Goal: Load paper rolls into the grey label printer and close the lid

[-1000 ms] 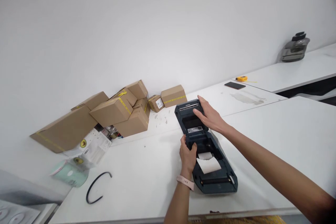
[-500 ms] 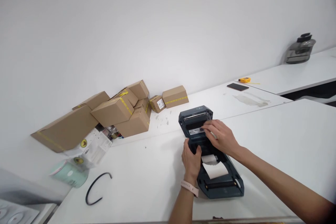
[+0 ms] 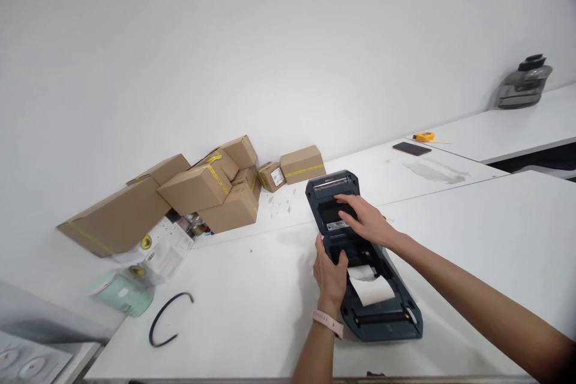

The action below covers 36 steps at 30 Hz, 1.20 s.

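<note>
A dark blue label printer (image 3: 389, 318) lies on the white table (image 3: 234, 300) with its lid (image 3: 326, 189) swung open away from me. White label paper (image 3: 369, 289) shows inside the base. My left hand (image 3: 330, 276), with a pink watch band on the wrist, grips the printer's left side by the hinge. My right hand (image 3: 366, 219) rests flat on the inside of the raised lid, fingers spread over its label.
A heap of cardboard boxes (image 3: 193, 192) leans against the wall at left, with a green roll (image 3: 123, 293) and a black cable loop (image 3: 166, 318) nearer me. A phone (image 3: 411, 148) and a yellow tape measure (image 3: 425, 136) lie far right, a grey appliance (image 3: 524, 81) beyond.
The lid dropped partway half a second ago and now stands raised again. My right hand went from the lid's top edge down to its inner face. My left hand kept its grip.
</note>
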Each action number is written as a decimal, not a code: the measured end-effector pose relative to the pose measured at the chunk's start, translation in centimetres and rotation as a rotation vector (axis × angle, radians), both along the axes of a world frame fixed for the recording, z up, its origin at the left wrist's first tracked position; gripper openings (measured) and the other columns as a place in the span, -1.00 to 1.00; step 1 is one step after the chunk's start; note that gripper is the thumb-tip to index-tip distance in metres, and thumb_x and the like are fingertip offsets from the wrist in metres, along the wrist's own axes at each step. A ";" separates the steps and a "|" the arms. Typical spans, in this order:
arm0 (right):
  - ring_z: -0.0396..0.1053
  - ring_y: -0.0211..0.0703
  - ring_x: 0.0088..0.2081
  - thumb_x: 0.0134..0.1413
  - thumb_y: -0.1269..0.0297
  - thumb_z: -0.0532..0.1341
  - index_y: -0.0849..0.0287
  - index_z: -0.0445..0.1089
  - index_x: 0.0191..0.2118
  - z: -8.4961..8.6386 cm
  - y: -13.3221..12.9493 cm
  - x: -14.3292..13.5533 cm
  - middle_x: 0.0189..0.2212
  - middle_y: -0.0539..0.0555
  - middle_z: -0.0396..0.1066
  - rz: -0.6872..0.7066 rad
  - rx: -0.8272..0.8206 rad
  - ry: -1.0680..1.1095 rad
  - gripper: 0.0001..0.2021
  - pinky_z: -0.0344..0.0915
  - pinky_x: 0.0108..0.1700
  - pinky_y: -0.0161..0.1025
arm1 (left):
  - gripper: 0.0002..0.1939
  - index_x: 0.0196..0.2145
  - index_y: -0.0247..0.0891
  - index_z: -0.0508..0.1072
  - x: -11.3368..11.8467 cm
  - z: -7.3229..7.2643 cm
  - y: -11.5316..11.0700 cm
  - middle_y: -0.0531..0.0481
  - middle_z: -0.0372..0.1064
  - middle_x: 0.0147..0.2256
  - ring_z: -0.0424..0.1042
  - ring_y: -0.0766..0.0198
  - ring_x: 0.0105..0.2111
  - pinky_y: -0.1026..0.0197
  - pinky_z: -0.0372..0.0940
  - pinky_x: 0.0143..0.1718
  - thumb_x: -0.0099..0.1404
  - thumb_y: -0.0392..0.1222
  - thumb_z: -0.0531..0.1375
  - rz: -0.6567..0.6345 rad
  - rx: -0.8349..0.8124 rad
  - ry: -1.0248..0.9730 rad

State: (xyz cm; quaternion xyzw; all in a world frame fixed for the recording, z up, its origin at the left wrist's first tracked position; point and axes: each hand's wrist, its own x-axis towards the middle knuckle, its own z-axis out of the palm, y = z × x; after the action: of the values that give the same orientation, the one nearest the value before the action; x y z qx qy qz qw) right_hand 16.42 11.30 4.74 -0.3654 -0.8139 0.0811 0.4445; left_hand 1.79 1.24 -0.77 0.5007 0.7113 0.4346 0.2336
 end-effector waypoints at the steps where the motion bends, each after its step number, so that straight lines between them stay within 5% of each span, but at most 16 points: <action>1: 0.43 0.03 0.05 0.29 0.21 0.06 0.08 0.22 0.20 0.1 0.4 -0.2 0.00 0.17 0.47 -0.003 -0.009 0.003 -0.61 0.43 0.02 -0.01 | -0.30 0.31 -0.16 0.11 0.0 -0.1 0.0 -0.15 0.27 0.27 0.29 0.04 0.24 0.07 0.20 0.20 0.26 -0.12 0.20 -0.007 0.007 0.014; 11: 0.39 0.03 0.07 0.29 0.30 0.00 0.13 0.28 0.14 0.4 0.2 -0.3 0.02 0.20 0.43 -0.008 -0.056 -0.129 -0.65 0.36 0.05 -0.02 | -0.40 0.25 -0.21 0.20 -0.1 -0.3 0.2 -0.16 0.36 0.20 0.36 0.03 0.17 0.05 0.24 0.16 0.28 -0.13 0.17 -0.020 0.012 0.071; 17: 0.52 -0.01 -0.27 -0.13 0.50 0.24 0.15 0.53 -0.47 -3.5 -2.2 -0.9 -0.46 0.12 0.56 0.234 -0.131 -0.584 -0.86 0.23 0.11 -0.03 | -0.48 0.18 -0.20 0.28 -0.2 -0.3 0.2 -0.17 0.43 0.13 0.40 0.02 0.14 0.04 0.25 0.15 0.27 -0.16 0.18 -0.019 0.019 0.087; 22: 0.55 0.08 -0.28 -0.15 0.52 0.25 0.25 0.56 -0.46 -5.5 -3.1 -1.4 -0.47 0.23 0.58 0.317 -0.189 -0.785 -0.87 0.10 0.21 0.09 | -0.40 0.27 -0.25 0.16 -0.1 -0.3 0.0 -0.25 0.34 0.21 0.35 0.01 0.19 0.03 0.25 0.16 0.30 -0.14 0.15 -0.020 0.022 0.072; 26: 0.52 0.03 -0.36 -0.04 0.37 0.21 0.22 0.54 -0.49 -4.8 -3.0 -1.4 -0.52 0.18 0.55 0.400 -0.245 -0.826 -0.85 0.14 0.16 0.11 | -0.38 0.31 -0.27 0.10 0.0 -0.2 -0.1 -0.28 0.28 0.25 0.31 -0.02 0.23 0.01 0.21 0.18 0.33 -0.15 0.11 -0.039 0.008 0.069; 31: 0.50 0.14 -0.19 -0.03 0.23 0.25 0.20 0.55 -0.38 -2.1 -3.4 -0.4 -0.38 0.19 0.57 0.492 -0.307 -0.771 -0.82 0.23 0.07 0.10 | -0.32 0.41 -0.31 -0.18 0.0 -0.2 -0.2 -0.31 0.11 0.33 0.30 -0.05 0.24 -0.04 0.20 0.17 0.40 -0.20 -0.07 -0.090 0.013 0.099; 36: 0.46 0.02 -0.07 0.17 0.05 0.21 0.05 0.51 -0.06 0.9 -4.8 5.2 -0.13 0.09 0.54 0.605 -0.474 -0.495 -0.69 0.35 0.03 -0.09 | -0.36 0.43 -0.21 -0.19 0.0 -0.2 -0.6 -0.20 0.04 0.37 0.20 0.02 0.30 -0.04 0.12 0.23 0.44 -0.17 -0.14 -0.112 0.007 0.057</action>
State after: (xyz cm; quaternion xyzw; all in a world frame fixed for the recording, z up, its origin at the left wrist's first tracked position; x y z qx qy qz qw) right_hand 21.59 6.53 5.62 -0.2110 -0.9248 0.3014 0.0970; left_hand 1.76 0.65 -0.92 0.5529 0.6870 0.4086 0.2354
